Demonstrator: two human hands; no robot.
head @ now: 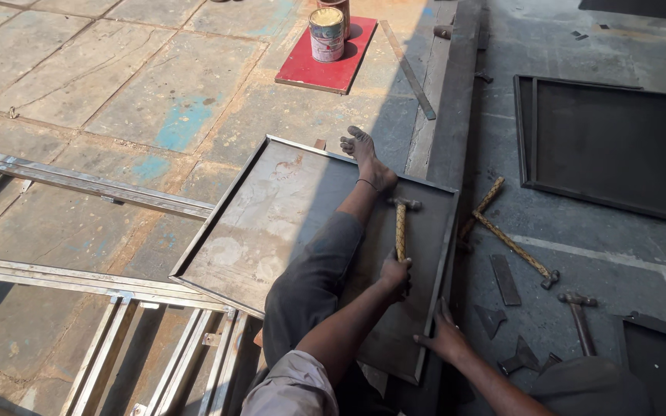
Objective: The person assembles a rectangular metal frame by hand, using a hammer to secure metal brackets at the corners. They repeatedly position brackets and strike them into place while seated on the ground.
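Steel tray-like panel [271, 223] with a raised rim, flat on the stone floor [117, 85], pinned down by a bare foot [364, 158] and leg across it. Left hand [396, 275] clamped shut around the wrapped handle of a hammer [401, 228], head up near the ankle, resting on or just above the sheet (hard to tell which). Right hand [445, 337] spread open, fingers flat on the panel's right rim, gripping nothing. Probably best to keep those fingers well clear of the strike line, hit square and short, work along the edge bit by bit, keep the foot's weight on so nothing bounces. Two more wrapped-handle hammers [514, 246] crossed just right of the rim, another hammer [578, 316] and metal offcuts [505, 279] beside them. Paint can [326, 34] on a red board [329, 65] well apart at the top, dark finished panel [610, 146] off to the right, steel frames [79, 181] on the left.
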